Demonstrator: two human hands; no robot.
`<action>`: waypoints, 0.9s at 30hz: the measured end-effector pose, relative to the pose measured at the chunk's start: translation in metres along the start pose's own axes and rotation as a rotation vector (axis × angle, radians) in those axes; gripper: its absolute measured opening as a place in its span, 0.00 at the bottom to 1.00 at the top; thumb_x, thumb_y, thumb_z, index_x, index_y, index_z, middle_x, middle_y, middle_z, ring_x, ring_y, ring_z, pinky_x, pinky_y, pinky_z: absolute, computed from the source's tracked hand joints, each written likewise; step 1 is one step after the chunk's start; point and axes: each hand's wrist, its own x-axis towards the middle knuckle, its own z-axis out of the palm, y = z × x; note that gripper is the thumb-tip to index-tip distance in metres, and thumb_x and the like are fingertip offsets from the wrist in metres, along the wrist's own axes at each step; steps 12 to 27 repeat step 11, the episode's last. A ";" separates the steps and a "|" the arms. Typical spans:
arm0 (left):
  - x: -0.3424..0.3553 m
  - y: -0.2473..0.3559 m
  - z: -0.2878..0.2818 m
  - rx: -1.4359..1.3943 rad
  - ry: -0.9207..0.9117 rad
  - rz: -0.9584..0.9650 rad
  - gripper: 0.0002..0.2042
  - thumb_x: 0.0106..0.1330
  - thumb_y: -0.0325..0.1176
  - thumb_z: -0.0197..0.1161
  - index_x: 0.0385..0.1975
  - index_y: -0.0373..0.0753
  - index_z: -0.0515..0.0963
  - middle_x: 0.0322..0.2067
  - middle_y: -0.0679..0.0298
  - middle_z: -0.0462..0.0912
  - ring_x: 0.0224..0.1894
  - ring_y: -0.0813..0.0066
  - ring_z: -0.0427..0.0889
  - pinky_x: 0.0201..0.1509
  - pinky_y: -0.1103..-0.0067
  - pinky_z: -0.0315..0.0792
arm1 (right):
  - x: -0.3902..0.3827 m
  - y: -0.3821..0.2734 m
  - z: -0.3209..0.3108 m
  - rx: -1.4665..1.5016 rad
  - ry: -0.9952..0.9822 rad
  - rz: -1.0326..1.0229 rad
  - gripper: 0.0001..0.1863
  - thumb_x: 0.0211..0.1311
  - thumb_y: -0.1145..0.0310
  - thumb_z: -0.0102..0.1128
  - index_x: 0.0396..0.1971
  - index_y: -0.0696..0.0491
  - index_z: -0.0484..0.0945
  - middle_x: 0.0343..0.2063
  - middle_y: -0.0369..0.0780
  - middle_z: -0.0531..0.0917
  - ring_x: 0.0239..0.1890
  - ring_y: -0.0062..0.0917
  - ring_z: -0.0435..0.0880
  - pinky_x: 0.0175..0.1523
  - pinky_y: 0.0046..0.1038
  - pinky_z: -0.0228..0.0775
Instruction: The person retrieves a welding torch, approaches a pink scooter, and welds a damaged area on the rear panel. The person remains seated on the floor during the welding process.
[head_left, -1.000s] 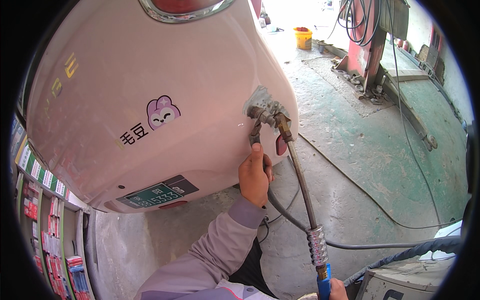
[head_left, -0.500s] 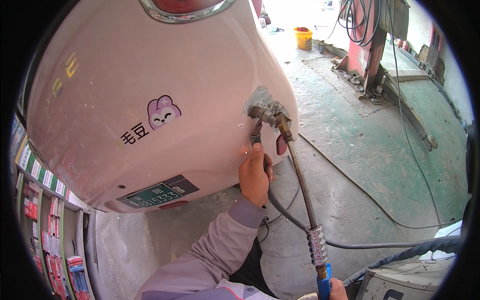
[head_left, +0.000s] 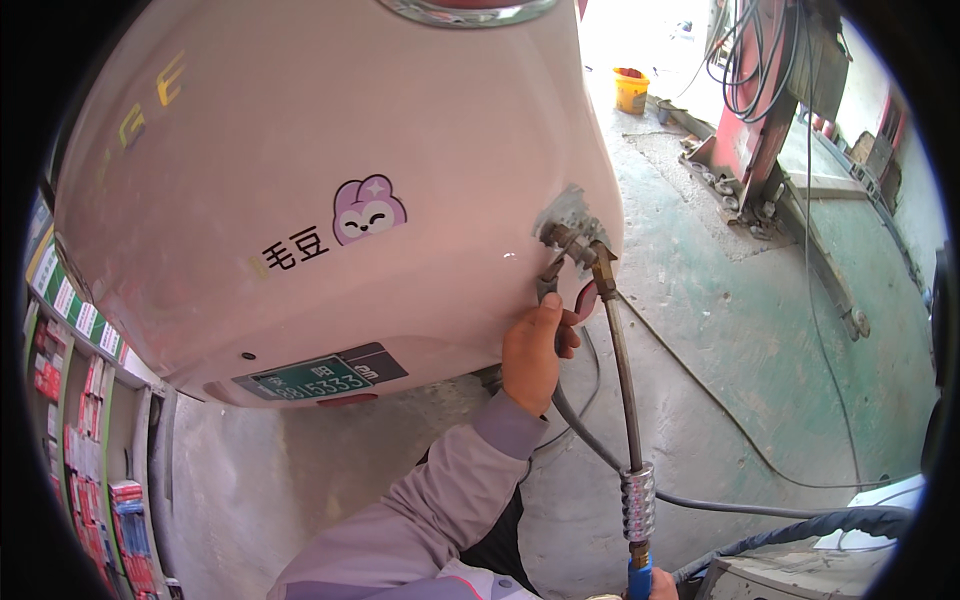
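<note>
A slide-hammer dent puller (head_left: pixel 622 390) with a steel rod and a ribbed sliding weight (head_left: pixel 638 500) reaches up to a pink car's rear corner (head_left: pixel 470 110). Its brass-coloured head meets a bare grey patch (head_left: pixel 566 206) in the paint. Beside that head, a metal clamp piece (head_left: pixel 560 240) on a thick black cable (head_left: pixel 580 425) rests at the patch. My left hand (head_left: pixel 532 355) is closed round the cable's end, thumb on top. At the lower edge, my right hand (head_left: pixel 662 584) grips the puller's blue handle (head_left: pixel 640 575); most of this hand is cut off.
Shelves of red and blue packages (head_left: pixel 95 470) stand at left. A pale machine (head_left: pixel 780 575) with a sleeved hose (head_left: pixel 800 530) sits lower right. Thin cables cross the concrete floor (head_left: pixel 720 400). Beyond are a red lift post (head_left: pixel 745 140) and a yellow bucket (head_left: pixel 631 92).
The whole view has shifted, so the car and both hands appear farther right. Tiny orange sparks near my left hand are gone. Both hands keep their holds.
</note>
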 end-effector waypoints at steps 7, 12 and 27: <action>-0.004 0.006 0.004 0.030 -0.005 -0.112 0.29 0.72 0.59 0.54 0.26 0.33 0.77 0.19 0.65 0.74 0.18 0.80 0.69 0.23 0.80 0.64 | -0.008 -0.025 -0.002 0.264 -0.013 0.190 0.14 0.72 0.62 0.44 0.30 0.50 0.76 0.18 0.32 0.76 0.16 0.19 0.74 0.20 0.23 0.65; 0.000 -0.001 0.003 -0.037 -0.031 -0.178 0.29 0.71 0.59 0.55 0.26 0.33 0.77 0.20 0.63 0.76 0.18 0.78 0.70 0.23 0.79 0.65 | -0.008 -0.046 0.003 0.234 -0.013 0.221 0.14 0.72 0.60 0.44 0.30 0.50 0.75 0.17 0.33 0.76 0.16 0.20 0.75 0.20 0.24 0.67; 0.000 -0.001 0.003 -0.037 -0.031 -0.178 0.29 0.71 0.59 0.55 0.26 0.33 0.77 0.20 0.63 0.76 0.18 0.78 0.70 0.23 0.79 0.65 | -0.008 -0.046 0.003 0.234 -0.013 0.221 0.14 0.72 0.60 0.44 0.30 0.50 0.75 0.17 0.33 0.76 0.16 0.20 0.75 0.20 0.24 0.67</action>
